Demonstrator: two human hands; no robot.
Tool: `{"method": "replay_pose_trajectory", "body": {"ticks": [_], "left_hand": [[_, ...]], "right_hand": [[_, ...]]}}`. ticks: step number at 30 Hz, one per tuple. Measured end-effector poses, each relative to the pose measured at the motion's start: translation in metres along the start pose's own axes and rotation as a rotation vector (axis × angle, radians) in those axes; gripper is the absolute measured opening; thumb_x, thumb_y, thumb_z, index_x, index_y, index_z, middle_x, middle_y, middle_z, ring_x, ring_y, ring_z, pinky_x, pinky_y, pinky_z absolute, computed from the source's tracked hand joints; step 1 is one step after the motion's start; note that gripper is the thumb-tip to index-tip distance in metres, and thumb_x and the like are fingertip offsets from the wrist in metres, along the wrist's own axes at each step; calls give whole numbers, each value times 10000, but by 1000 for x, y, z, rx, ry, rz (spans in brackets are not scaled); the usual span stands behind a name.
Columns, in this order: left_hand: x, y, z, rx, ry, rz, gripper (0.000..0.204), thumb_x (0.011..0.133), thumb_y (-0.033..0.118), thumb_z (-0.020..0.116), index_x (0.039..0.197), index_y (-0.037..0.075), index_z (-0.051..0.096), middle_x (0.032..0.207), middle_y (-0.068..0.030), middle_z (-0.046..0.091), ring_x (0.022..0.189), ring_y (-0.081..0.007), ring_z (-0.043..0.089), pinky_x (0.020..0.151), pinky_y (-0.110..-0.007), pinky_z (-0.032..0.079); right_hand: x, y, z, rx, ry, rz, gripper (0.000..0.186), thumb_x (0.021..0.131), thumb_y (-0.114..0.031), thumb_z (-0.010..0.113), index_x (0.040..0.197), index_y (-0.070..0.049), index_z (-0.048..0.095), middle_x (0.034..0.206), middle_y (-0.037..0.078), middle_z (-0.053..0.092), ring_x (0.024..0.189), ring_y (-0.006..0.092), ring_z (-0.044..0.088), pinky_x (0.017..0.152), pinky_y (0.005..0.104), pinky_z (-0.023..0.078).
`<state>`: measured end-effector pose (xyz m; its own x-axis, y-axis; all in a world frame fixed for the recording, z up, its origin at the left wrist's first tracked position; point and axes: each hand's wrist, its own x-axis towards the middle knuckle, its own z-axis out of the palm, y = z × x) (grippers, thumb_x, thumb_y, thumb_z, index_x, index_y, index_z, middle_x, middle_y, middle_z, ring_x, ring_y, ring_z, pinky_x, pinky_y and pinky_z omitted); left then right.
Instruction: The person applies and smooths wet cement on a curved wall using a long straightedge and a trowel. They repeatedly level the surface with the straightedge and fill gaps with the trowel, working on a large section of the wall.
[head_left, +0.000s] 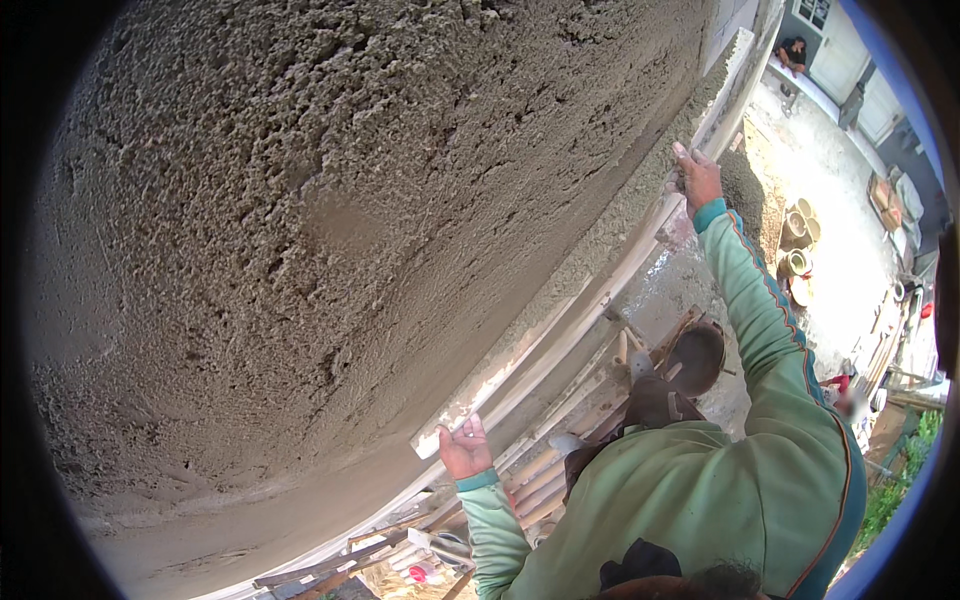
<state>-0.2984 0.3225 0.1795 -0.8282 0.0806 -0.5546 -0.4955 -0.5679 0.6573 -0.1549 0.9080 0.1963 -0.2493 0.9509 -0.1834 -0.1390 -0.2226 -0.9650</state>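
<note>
A long pale straightedge (482, 388) lies slantwise against a wall of rough wet grey mortar (300, 190), running from lower left to upper right. Mortar is heaped along much of its length. Near its lower end, my left hand (466, 450) holds it with curled fingers, part of the palm turned up. My right hand (700, 180), arm stretched out, is closed round the board further up, the thumb on its mortar-covered side. Above the board the mortar is coarse and pitted; towards the lower left it looks smoother.
Beneath me are wooden planks and poles (540, 485), where my feet rest, with a dark round bucket (697, 355) beside them. Several buckets (798, 228) stand on the pale ground below. A person (793, 55) is at the far upper right. Green plants (922, 445) grow at lower right.
</note>
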Motion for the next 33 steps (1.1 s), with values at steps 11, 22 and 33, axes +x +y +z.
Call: {"method": "replay_pose_trajectory", "body": {"ticks": [11, 22, 33], "left_hand": [[-32, -10, 50, -41, -75, -46, 505, 1039, 371, 504, 1395, 27, 405, 1409, -207, 482, 1320, -327, 456, 1156, -497, 356], [-1, 168, -144, 47, 133, 182, 416, 1030, 373, 535, 1276, 42, 486, 1113, -174, 635, 1052, -301, 600, 971, -469, 509], [-11, 273, -228, 180, 67, 288, 303, 978, 331, 641, 1141, 96, 539, 1129, -119, 604, 1021, -278, 585, 946, -475, 514]], "right_hand": [[28, -23, -8, 86, 35, -68, 462, 902, -377, 743, 1161, -20, 608, 766, -5, 521, 596, 100, 523, 561, 280, 513], [-211, 98, 99, 44, -45, 31, 306, 959, -337, 678, 1016, -50, 586, 768, 16, 504, 611, 120, 512, 558, 288, 518], [-314, 148, 146, 170, -82, 191, 305, 987, -315, 642, 973, -22, 558, 788, 42, 540, 626, 132, 544, 566, 307, 547]]}}
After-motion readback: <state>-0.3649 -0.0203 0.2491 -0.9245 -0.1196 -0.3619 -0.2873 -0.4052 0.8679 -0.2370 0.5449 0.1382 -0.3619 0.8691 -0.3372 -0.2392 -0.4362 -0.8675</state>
